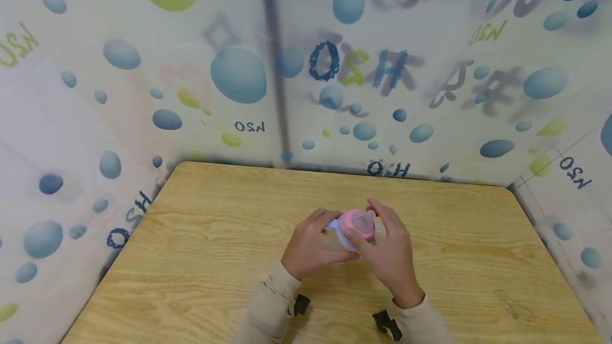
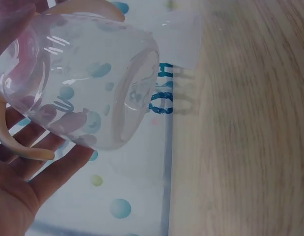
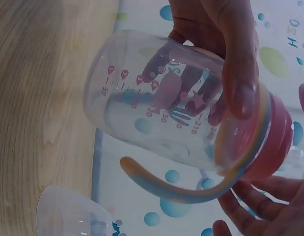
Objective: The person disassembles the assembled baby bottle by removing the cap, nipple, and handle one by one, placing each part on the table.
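Note:
A clear baby bottle (image 3: 156, 103) with printed markings is tilted above the table, its base pointing away from me. Its pink collar (image 1: 353, 222) carries a clear nipple (image 1: 364, 223). A handle ring (image 3: 191, 194) in orange and blue circles the neck. My left hand (image 1: 311, 243) grips the bottle round its upper body, thumb on the near side in the right wrist view. My right hand (image 1: 389, 251) is spread around the collar, with fingers (image 3: 262, 206) beside it and thumb apart in the right wrist view. Whether it presses the collar is unclear.
A translucent cap (image 2: 180, 39) stands on the wooden table (image 1: 215, 227) beyond the bottle, mostly hidden by my right hand in the head view. Dotted, lettered curtains (image 1: 311, 121) enclose the table's back and sides. Dark straps (image 1: 301, 304) sit at both wrists.

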A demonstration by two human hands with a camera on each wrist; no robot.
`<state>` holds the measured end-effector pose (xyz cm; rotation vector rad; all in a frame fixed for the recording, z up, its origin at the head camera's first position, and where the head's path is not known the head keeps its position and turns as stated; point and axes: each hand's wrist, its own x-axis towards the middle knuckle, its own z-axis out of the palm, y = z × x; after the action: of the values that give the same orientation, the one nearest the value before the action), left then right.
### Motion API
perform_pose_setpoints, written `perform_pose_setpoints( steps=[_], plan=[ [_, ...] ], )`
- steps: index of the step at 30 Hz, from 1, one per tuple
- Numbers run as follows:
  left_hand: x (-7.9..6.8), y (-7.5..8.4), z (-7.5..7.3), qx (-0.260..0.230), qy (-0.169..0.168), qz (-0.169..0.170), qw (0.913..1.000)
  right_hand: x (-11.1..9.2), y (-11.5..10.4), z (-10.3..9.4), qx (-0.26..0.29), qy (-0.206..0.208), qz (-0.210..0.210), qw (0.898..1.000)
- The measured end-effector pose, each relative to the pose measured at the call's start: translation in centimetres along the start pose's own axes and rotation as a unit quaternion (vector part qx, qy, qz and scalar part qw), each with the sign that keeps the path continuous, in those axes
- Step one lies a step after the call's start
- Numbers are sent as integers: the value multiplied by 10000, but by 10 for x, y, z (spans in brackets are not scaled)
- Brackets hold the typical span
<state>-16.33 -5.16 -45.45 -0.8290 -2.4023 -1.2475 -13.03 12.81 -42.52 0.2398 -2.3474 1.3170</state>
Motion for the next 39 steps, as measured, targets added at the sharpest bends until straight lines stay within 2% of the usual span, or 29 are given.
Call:
perform_pose_setpoints(
  steps=[4,9,17,23,31,39],
  plan=[
    [0,0,2,248,102,17,9996,0,-3,2,-314,155,202,9992],
    [0,0,2,268,199,15,9994,-1,-3,3,-619,255,274,9974],
    [0,-1,0,294,177,96,9994,-1,-3,2,-673,216,196,9973],
    [-1,-1,-1,205,115,112,9997,0,-1,1,-449,44,111,9989],
    [0,0,-4,-403,-136,-22,9991,3,3,-6,159,-440,-193,9987],
    [0,0,-3,-727,-298,-15,9969,4,6,-11,614,-798,-304,9945]
  ],
)
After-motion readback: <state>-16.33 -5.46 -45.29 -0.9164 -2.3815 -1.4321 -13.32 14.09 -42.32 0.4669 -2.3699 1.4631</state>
